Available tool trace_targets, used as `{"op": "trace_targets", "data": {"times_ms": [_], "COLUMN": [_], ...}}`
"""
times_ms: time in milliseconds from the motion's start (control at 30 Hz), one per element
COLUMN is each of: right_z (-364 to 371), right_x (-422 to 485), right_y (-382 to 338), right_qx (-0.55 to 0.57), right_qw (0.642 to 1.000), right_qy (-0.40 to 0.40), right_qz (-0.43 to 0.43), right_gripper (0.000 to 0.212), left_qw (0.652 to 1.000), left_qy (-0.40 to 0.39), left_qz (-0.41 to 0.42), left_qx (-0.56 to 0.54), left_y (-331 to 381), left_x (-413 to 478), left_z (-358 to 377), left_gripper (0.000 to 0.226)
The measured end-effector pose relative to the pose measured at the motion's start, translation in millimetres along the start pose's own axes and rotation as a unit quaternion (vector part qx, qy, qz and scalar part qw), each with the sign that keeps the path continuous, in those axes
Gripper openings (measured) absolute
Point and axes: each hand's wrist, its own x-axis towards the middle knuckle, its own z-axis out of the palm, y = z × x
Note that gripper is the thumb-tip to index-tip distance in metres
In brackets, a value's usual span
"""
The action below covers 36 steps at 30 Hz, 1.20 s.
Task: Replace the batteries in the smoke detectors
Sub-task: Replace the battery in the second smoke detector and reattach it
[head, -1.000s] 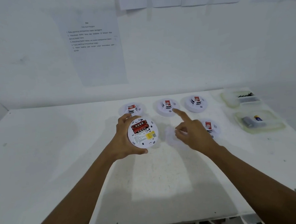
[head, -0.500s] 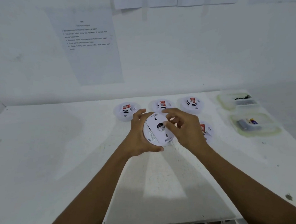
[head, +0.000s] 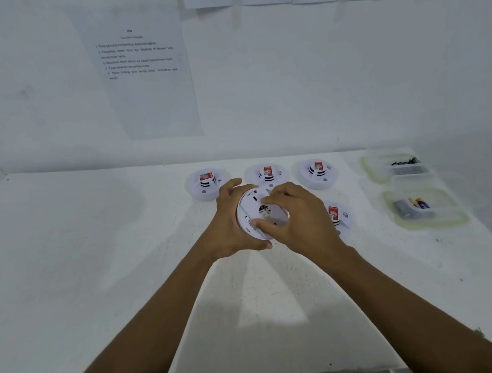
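White plastic, round and tipped up on edge: the smoke detector (head: 250, 208) is held just above the middle of the table (head: 98, 255), back face turned to the camera. Its left rim is gripped by the left hand (head: 227, 231), with the fingers hooked over the top edge and the thumb tucked under the bottom. The back face is clamped by the right hand (head: 302, 223), with the thumb and curled fingertips (head: 270, 200) set around a small dark opening at the centre.

Behind the hands, a row is laid out face up: left detector (head: 206, 183), middle detector (head: 267, 173), right detector (head: 318, 173), each with a red label. A fourth detector (head: 340, 216) is partly hidden behind the right wrist.

Over at the right edge, two clear trays are placed. Batteries (head: 412, 206) are seen in the near tray (head: 451, 221); dark items in the far tray (head: 369, 172) cannot be made out. A printed sheet (head: 141, 77) is fixed to the wall behind.
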Motion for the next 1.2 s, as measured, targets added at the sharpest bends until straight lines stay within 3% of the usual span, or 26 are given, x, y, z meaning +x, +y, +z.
{"op": "trace_targets", "data": {"times_ms": [167,267,500,600,700,767,867,1000,1200], "right_z": [-5,-4,2,3,-2,-3,-3,-4,-8], "right_x": [7,10,14,17,24,28,30,36,42], "right_y": [-3,-7,-16,-17,-12,-12,-19,-19,6], "right_qx": [-0.003,0.013,0.106,0.15,0.253,0.298,0.286,0.336,0.44], "right_qw": [0.998,0.997,0.99,0.981,0.95,0.933,0.937,0.916,0.866], "right_qy": [-0.07,-0.071,-0.006,-0.018,-0.057,-0.07,-0.093,-0.097,-0.077], "right_qz": [0.004,0.01,0.097,0.123,0.174,0.187,0.181,0.198,0.223], "right_gripper": [0.053,0.052,0.046,0.04,0.03,0.043,0.058,0.053,0.033], "left_qw": [0.999,0.999,1.0,1.0,0.998,0.997,0.997,0.998,0.984], "left_qy": [0.02,0.032,0.023,0.022,0.064,0.073,0.069,0.045,0.004], "left_qz": [0.025,0.02,0.004,-0.013,-0.015,-0.033,-0.038,-0.042,-0.07], "left_qx": [-0.01,-0.015,-0.007,-0.017,-0.011,-0.006,0.015,0.012,-0.163], "left_y": [1,0,5,11,11,14,19,19,21], "left_x": [1,2,2,0,-3,-4,0,-1,-8], "left_z": [1,0,-7,-9,-14,-16,-16,-18,-42], "left_gripper": [0.105,0.105,0.097,0.095,0.094,0.098,0.109,0.096,0.052]}}
